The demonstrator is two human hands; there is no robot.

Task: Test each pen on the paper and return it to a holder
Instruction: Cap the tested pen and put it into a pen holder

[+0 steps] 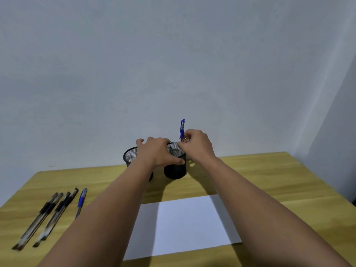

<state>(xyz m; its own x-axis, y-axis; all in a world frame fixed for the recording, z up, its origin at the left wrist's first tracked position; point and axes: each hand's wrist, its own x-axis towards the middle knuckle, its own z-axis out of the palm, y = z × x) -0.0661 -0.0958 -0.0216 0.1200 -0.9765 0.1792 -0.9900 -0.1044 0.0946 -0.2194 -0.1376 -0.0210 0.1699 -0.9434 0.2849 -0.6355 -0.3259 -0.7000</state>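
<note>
Two black mesh holders stand side by side at the back of the table. My left hand [157, 151] grips the rim of the right holder [175, 170], thumb on its front. The left holder [131, 156] is partly hidden behind my left wrist. My right hand [196, 144] pinches a blue-capped pen [182, 130] held upright, cap up, with its lower end inside the right holder. A white sheet of paper [185, 224] lies flat in front of me, between my forearms.
At the left of the wooden table [269, 180] lie several black pens [46, 218] in a row and one blue pen [81, 201] beside them. A plain wall stands right behind the holders. The table's right edge lies near a corner.
</note>
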